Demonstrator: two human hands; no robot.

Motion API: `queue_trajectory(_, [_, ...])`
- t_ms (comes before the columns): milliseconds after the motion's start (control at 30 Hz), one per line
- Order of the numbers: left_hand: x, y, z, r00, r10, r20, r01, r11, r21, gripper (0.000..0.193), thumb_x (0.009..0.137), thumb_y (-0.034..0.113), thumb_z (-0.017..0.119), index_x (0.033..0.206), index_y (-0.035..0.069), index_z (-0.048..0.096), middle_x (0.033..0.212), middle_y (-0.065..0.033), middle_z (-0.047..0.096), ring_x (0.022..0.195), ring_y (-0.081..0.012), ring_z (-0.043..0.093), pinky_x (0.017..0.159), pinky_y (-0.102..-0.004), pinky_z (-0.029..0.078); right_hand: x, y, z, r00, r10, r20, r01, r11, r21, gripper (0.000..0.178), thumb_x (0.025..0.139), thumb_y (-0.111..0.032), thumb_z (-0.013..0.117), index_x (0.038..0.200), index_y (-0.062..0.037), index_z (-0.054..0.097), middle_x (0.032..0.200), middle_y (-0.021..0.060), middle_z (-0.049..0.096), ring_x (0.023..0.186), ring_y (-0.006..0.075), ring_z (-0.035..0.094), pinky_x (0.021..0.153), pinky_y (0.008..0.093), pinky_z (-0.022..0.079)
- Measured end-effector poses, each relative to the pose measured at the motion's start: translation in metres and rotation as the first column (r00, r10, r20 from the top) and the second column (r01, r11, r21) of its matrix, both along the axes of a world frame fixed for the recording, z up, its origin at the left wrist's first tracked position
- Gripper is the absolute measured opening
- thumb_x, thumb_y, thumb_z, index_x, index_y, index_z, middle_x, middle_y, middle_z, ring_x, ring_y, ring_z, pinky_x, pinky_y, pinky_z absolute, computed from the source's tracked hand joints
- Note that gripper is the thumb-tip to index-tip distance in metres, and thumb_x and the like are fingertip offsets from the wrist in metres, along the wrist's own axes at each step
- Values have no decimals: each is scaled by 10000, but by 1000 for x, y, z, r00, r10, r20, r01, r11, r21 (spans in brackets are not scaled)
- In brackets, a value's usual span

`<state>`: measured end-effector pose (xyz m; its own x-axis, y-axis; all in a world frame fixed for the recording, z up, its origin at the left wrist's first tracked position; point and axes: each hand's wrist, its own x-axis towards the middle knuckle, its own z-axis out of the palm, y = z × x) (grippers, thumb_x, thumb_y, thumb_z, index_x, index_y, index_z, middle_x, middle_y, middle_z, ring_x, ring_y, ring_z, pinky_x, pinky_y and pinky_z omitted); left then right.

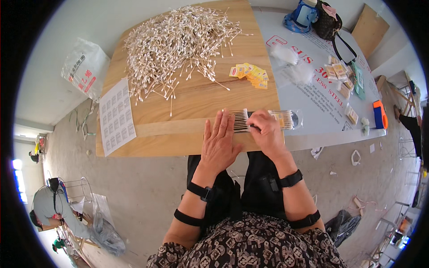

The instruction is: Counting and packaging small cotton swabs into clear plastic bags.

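On the front part of the wooden table, my left hand (219,142) lies flat with fingers stretched, its edge against the ends of a row of cotton swabs (240,120). My right hand (267,133) is closed, fingers curled over a dark piece at the other end of that row; its full shape is hidden. A clear plastic bag (288,119) with a yellow card in it sticks out to the right from under my right hand. Farther back, a large heap of loose cotton swabs (178,44) covers the table. Several yellow cards (252,75) lie fanned out right of it.
A printed label sheet (117,117) lies at the table's left edge. The grey sheet-covered surface (308,129) on the right bears filled packs (339,73), clear bags (295,64), an orange-and-blue tape dispenser (380,115) and a dark handbag (328,22). Another person (58,210) is at lower left.
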<state>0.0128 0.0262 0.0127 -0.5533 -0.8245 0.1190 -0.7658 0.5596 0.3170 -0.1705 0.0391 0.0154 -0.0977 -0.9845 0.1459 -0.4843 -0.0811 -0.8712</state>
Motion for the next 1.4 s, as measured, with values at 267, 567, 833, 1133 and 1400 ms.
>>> queue_trajectory(267, [-6,-1,-5,1000,1,27,-1,1000,-10,869,816,425,696,1486,12,329,1573,-144,279,1480,-263,213,1186,-506,149,-2,3,-6,850,33,-526,-113,986,-120,57,831,-79,614,845,-46,570,886,91,560,892,297,615,784,529,462])
queue_trajectory(567, [-8,-2,-5,997,-24,73,23,1000,8,852,846,429,658,1493,6,299,1580,-156,253,1484,-287,188,1189,-505,127,11,-7,0,800,-65,-597,90,996,12,94,843,-63,591,925,-28,559,929,98,600,900,334,605,746,469,457])
queue_trajectory(833, [-18,-31,-18,753,241,-613,-159,970,185,670,1002,352,465,1493,-45,241,1565,-267,192,1433,-418,240,1167,-446,222,32,-25,-21,937,-198,287,264,940,-214,421,984,-194,539,1304,65,452,1360,243,485,1246,396,490,1044,393,397])
queue_trajectory(1133, [-33,-38,-23,611,399,-684,-228,916,331,578,1042,338,405,1488,-16,304,1530,-227,325,1424,-330,316,1158,-395,253,33,-33,-31,823,-195,534,227,974,6,495,1021,-252,515,1370,92,441,1430,223,472,1352,279,428,1109,346,324])
queue_trajectory(1400, [-6,-15,5,999,-40,21,39,999,18,743,925,390,559,1501,9,284,1585,-185,218,1489,-320,153,1200,-489,115,-8,-13,3,750,162,-642,-325,934,-145,517,869,-177,635,1341,-17,499,1448,134,455,1325,314,443,1130,418,338])
